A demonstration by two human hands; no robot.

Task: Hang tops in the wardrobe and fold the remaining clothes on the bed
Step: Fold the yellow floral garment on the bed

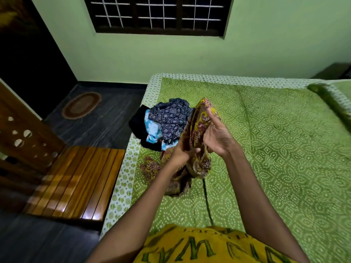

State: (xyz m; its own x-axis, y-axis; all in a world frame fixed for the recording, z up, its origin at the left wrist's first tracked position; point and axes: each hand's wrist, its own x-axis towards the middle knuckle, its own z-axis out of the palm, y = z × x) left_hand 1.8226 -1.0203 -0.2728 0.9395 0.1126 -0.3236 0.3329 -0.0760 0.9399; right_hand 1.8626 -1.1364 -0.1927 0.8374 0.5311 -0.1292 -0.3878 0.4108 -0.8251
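From my remote seat, the wooden bench (76,181) stands at the far left beside the bed (275,149), and a heap of clothes (163,124) lies on the bed's near-left part: a dark piece, a light blue piece and a navy printed one on top, all unfolded. Just right of that heap, my left hand (182,150) pinches the mustard and maroon printed garment (199,141) low down, fingers curled into a bunch of the cloth, while the garment's loose end trails onto the green bedspread below. I judge this as the sorting-out step: the garment is lifted clear of the heap and I am finding its edges, with neither hanging nor folding begun on it. Whether it is a top I cannot tell from the bunched cloth. To the right, my right hand (216,135) stands upright against the cloth, palm turned inward, fingers fairly straight and raised with the fabric draped over their tips, pressing it more than gripping it. Both forearms reach forward from the lower edge and meet at the garment above the bed. The next move, as I read it, calls for spreading the piece wide to find a hem or shoulder seam. No wardrobe is clearly in view.
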